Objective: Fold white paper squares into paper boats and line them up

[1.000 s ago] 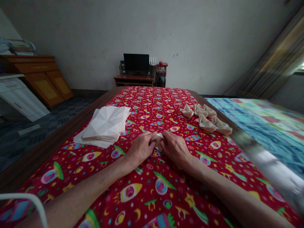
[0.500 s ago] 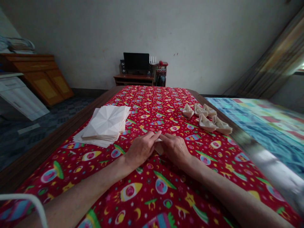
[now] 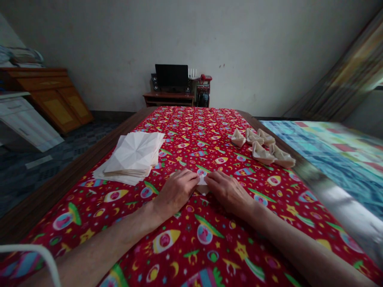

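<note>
My left hand [image 3: 176, 191] and my right hand [image 3: 229, 192] rest side by side on a red patterned tablecloth [image 3: 191, 231]. Their fingertips meet over a small folded piece of white paper [image 3: 202, 185], and both hands pinch and press it against the cloth. Most of the paper is hidden under the fingers. A stack of creased white paper sheets [image 3: 133, 157] lies to the left of my left hand. Several folded paper boats [image 3: 263, 147] sit in a cluster at the far right of the cloth.
The table's wooden edge [image 3: 60, 181] runs along the left. A bed with a colourful blanket [image 3: 329, 159] adjoins on the right. A small stand with a monitor [image 3: 171, 77] is at the far wall, wooden cabinets [image 3: 50, 97] at the left.
Both hands have slid slightly nearer to me with the small paper, fingers shifting along its fold. The view has tilted a little downward.
</note>
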Available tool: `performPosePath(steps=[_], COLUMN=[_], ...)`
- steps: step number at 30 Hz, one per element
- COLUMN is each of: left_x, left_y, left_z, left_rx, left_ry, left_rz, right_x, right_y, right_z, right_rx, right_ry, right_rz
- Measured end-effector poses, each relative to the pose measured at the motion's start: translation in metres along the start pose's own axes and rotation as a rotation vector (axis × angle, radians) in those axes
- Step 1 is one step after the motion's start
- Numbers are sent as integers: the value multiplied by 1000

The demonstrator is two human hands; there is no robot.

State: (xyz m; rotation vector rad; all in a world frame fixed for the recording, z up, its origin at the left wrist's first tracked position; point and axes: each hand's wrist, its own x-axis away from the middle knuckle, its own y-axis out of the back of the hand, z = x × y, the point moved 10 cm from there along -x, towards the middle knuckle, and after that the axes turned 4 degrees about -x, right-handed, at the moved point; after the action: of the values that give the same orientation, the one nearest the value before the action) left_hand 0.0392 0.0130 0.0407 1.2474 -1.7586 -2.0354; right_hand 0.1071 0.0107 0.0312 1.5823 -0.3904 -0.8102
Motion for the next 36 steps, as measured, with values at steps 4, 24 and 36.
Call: performPosePath(steps=[4,24,36], left_x=[0,3,6], left_y=[-5,6,3], left_z=[-8,-8,-15], left_rx=[-44,143,23], left_ry=[-69,-112,-128], left_rz=[98,-29,77], right_x=[6,17,25], right_y=[6,18,10], right_z=[6,-1,3], right_rx=[50,-142,-192], right_ry=[53,35,58], right_rz=[22,-197,3])
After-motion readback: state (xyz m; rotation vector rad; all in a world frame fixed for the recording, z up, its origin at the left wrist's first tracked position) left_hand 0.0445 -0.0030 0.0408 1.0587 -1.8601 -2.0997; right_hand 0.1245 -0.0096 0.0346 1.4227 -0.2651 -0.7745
